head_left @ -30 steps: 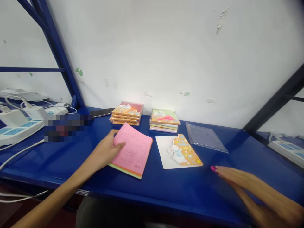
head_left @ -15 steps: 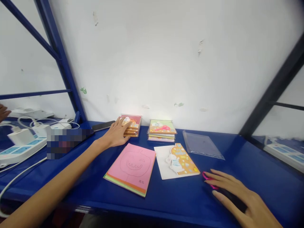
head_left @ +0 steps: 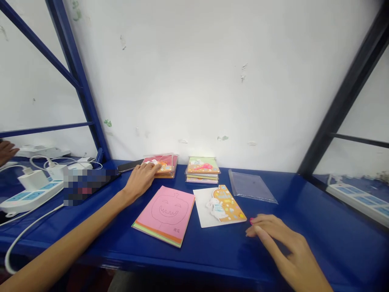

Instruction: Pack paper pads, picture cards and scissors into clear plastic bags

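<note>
White wall (head_left: 182, 89), scuffed with peeled patches and green flecks, rises behind a glossy blue table (head_left: 221, 259). Blue metal bars (head_left: 80, 81) slant up at the left, a dark post (head_left: 337, 95) at the right. A white power strip (head_left: 30, 198) with plugged-in chargers and looping cables sits on the left; another person's hand (head_left: 7, 152) shows at that edge. The right hand (head_left: 282, 239) is low over the table's right side, fingers bent close together, whether pinching I cannot tell. The left hand (head_left: 141, 179) reaches to the left stack of packs (head_left: 172, 164) near the wall, fingers curled over its top pack; their grip is unclear. Nearer lie pink-topped papers (head_left: 170, 211) with a pumpkin drawing, a white-and-orange rabbit card (head_left: 219, 207) just beside, and, behind it, a clear sleeve (head_left: 252, 186). The right stack of packs (head_left: 203, 168) stands at the back. A sliver of pink (head_left: 251, 221) shows at the right fingertips.
</note>
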The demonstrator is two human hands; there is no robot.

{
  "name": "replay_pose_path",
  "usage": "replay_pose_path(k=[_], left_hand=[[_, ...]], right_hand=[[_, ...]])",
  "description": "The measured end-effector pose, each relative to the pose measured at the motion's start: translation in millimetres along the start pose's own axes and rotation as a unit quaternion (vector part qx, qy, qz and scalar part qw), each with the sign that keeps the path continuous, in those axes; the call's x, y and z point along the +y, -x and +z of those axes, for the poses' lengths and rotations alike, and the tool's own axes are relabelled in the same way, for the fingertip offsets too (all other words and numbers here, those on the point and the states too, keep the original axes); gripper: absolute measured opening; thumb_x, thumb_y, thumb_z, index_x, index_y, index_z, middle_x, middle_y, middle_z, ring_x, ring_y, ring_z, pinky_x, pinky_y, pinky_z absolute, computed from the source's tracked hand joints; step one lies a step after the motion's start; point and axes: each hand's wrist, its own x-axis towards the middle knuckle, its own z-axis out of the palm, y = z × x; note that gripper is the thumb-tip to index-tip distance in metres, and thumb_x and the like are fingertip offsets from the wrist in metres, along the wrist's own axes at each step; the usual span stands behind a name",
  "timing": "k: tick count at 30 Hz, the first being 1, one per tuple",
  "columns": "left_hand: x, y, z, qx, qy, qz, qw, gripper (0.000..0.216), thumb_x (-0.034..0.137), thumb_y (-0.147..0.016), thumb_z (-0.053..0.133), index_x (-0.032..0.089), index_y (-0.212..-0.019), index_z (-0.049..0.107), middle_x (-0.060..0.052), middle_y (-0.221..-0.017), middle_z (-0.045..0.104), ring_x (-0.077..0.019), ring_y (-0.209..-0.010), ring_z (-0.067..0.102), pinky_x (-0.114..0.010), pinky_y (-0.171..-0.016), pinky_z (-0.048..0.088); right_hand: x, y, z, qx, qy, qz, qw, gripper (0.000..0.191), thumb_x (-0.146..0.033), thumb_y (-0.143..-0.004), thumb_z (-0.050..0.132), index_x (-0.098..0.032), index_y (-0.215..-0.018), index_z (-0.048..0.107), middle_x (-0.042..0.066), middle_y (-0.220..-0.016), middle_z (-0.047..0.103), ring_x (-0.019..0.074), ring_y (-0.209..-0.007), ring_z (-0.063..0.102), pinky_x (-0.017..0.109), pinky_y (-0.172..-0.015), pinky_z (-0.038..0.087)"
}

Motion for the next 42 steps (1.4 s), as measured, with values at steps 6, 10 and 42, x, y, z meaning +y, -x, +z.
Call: replay_pose_path(k=[6, 10, 42], left_hand=[[-2.7, -14.5, -16.9, 0.096, 0.040, 0.057, 0.993, 0.039, 0.012, -0.095, 0.043, 0.018, -0.125, 0.068, -0.018, -0.125, 0.074, -0.0331, -0.114, 0.071, -0.049, -0.095, 0.051], [5.8, -21.3, -29.5, 0.202, 0.084, 0.148, 0.965, 0.025, 0.025, -0.099, 0.053, 0.025, -0.115, 0.072, -0.010, -0.121, 0.078, -0.0268, -0.119, 0.070, -0.045, -0.104, 0.047], [75.5, -22.1, -6.3, 0.362, 0.115, 0.240, 0.893, 0.051, 0.001, -0.094, 0.050, 0.029, -0.135, 0.058, -0.013, -0.128, 0.072, -0.0236, -0.114, 0.069, -0.039, -0.085, 0.044]], right_hand=[[-45.5, -73.8, 34.5, -0.005, -0.066, -0.070, 0.995, 0.041, -0.036, -0.106, 0.045, -0.025, -0.073, 0.068, 0.002, -0.078, 0.073, 0.0229, -0.084, 0.068, 0.039, -0.084, 0.048], [-42.6, -129.1, 46.7, -0.031, -0.038, -0.093, 0.994, 0.038, -0.040, -0.106, 0.044, -0.026, -0.086, 0.072, 0.003, -0.088, 0.076, 0.0245, -0.086, 0.068, 0.043, -0.085, 0.048], [-37.4, -134.3, 111.9, -0.094, -0.498, 0.179, 0.843, 0.035, -0.051, -0.089, 0.069, -0.020, -0.104, 0.069, 0.003, -0.082, 0.071, 0.0173, -0.068, 0.064, 0.029, -0.061, 0.055]])
